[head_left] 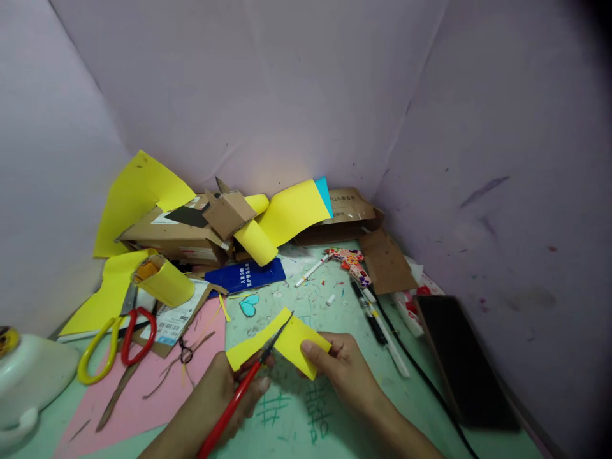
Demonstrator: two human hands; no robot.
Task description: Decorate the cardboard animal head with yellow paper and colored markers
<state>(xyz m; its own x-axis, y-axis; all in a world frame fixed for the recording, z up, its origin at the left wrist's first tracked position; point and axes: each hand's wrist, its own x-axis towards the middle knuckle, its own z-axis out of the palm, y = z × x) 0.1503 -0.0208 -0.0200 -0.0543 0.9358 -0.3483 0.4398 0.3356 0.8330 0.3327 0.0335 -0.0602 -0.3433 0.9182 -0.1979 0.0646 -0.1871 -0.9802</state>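
As right hand (347, 371) pinches yellow paper (300, 338), left hand (224, 386) grips red-handled scissors (248, 382).
Paper extends leftward from right thumb, scissor blades across it.

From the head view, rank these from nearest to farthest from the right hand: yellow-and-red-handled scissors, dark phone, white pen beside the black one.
1. White pen: just right of the right hand.
2. Dark phone: farther right, past the pen.
3. Yellow-and-red-handled scissors: well off to the left.

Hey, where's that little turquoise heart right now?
In the head view, the turquoise heart lies left of centre on the green tabletop, between the dark blue card and the yellow paper in the right hand.
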